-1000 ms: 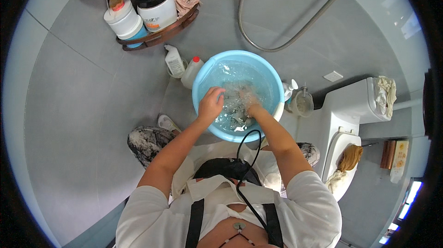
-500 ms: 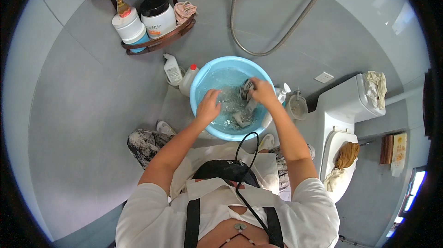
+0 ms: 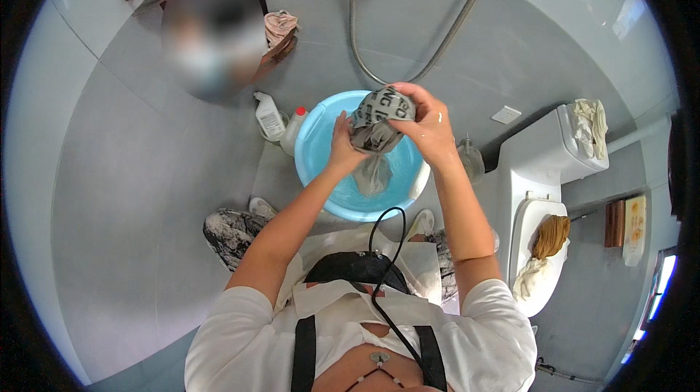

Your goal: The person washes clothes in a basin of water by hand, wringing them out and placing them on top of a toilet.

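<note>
Above a light-blue basin (image 3: 310, 180) of water, both my hands hold up a bunched, wet grey cloth (image 3: 380, 116) with black lettering on it. My right hand (image 3: 430, 128) is closed on its upper right side, thumb in front and fingers behind. From the left and below, my left hand (image 3: 345, 148) grips the same cloth, its fingertips partly hidden by the folds. A paler end of the cloth hangs down toward the water. The cloth's exact kind cannot be made out.
Left of the basin stand a white bottle (image 3: 270, 116) and a jug with a red cap (image 3: 294, 132). A clear container (image 3: 470, 162) is at the right, near a toilet (image 3: 536, 144) with cloths on it. A shower hose (image 3: 351, 13) hangs beyond. A black cable (image 3: 376, 246) crosses my front.
Both hands have risen from the water with the cloth and come closer together. The left hand, earlier open beside the cloth, now grips it. The view has shifted slightly.
</note>
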Demonstrator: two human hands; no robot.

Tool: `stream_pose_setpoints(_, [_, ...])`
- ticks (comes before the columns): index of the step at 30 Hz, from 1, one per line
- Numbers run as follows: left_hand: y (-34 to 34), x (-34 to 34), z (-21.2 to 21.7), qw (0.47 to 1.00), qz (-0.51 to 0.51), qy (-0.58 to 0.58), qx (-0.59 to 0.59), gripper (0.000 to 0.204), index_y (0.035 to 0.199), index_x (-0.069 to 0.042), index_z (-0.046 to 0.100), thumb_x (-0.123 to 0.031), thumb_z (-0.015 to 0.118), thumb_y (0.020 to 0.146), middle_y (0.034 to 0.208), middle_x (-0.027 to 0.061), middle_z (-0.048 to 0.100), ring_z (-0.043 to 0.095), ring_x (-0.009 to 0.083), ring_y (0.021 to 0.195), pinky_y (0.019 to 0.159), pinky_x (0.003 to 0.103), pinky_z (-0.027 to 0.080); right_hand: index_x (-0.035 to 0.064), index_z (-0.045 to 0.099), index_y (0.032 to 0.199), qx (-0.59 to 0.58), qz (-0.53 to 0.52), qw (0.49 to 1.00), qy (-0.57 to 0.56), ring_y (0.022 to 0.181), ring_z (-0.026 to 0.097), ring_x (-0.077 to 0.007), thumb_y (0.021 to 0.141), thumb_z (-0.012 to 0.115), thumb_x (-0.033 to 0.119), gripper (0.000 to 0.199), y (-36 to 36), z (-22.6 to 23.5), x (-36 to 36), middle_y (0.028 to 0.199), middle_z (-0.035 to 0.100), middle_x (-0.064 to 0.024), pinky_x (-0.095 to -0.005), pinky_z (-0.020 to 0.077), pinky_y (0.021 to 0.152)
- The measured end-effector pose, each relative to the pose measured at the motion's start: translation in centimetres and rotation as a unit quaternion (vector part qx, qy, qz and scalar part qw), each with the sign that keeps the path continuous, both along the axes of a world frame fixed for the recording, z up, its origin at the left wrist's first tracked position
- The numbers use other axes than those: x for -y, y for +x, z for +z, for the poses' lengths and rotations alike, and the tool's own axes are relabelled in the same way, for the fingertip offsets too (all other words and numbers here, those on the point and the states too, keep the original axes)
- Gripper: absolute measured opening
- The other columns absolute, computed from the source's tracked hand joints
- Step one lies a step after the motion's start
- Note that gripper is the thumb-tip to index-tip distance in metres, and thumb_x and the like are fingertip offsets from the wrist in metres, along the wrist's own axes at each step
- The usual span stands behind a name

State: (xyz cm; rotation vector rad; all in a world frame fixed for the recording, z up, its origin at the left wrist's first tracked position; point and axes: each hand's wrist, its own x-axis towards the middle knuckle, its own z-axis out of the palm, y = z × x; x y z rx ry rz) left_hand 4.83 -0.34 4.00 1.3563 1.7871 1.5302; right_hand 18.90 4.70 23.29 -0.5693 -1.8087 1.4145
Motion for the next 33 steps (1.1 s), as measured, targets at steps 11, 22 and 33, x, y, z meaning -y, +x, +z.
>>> stream_pose_setpoints(11, [0.3,-2.5,5.1,0.745,0.073,0.121,0.652,0.027,0.114,-0.006,0.041,-0.009,0.045,0.088,0.117,0.0105,0.047,0.05,0.0238,0.105,0.092,0.036,0.042,0.0157,0.038,0.126,-0.131,-0.078,0.767,-0.623,0.12,0.037,-0.0271,0.08,0.061,0.039,0.057,3.2,-16.5,-0.7,0.132,0.035,-0.0128,-0.0567,0.0349,0.093])
stream_pose_setpoints(22, [3.2,-1.6,2.2,0.699,-0.085,0.085,0.705,0.044,0.125,-0.002,0.039,-0.027,0.047,0.089,0.126,0.0096,0.045,0.043,0.0225,0.115,0.1,0.037,0.033,0.0069,0.045,0.122,-0.315,0.015,0.768,-0.558,0.115,0.045,-0.0276,0.082,0.05,0.051,0.059,-0.4,-17.3,-2.7,0.125,0.047,-0.0103,-0.0427,0.0358,0.097])
stream_pose_setpoints(33, [-0.6,3.6,2.9,0.901,-0.207,-0.174,0.339,0.07,0.136,-0.01,0.022,-0.039,0.056,0.082,0.141,0.0088,0.02,0.027,0.0285,0.126,0.101,0.046,0.027,0.005,0.053,0.108,-0.241,-0.082,0.873,-0.416,0.091,0.056,-0.0207,0.08,0.062,0.022,0.034,0.5,-15.7,-5.9,0.097,0.059,-0.008,-0.0345,0.0462,0.081])
